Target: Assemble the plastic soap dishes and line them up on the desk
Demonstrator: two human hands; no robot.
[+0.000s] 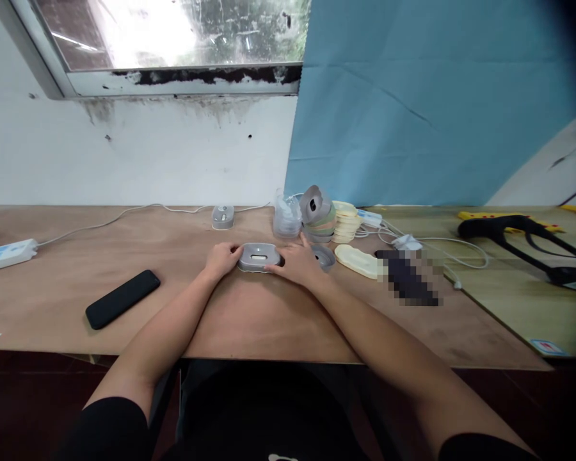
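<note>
A grey, rounded plastic case [258,250] with an oval slot in its top lies flat on the table in front of me. My left hand [222,260] grips its left end, thumb and fingers closed against the side. At its right end my right hand [298,261] holds on, with the thumb along the front edge and the index finger raised. Just behind the right hand sits a grey piece with a dark hole [324,257], partly hidden. A cream-coloured oval piece [358,260] lies to the right of it.
Stacked clear plastic parts [287,216], grey shells [317,208] and cream pieces [346,223] stand behind my hands. A smaller grey case [223,217] is at the back. A black phone [123,299] and a power strip [8,255] lie left; cables and a black-handled object [504,227] lie right.
</note>
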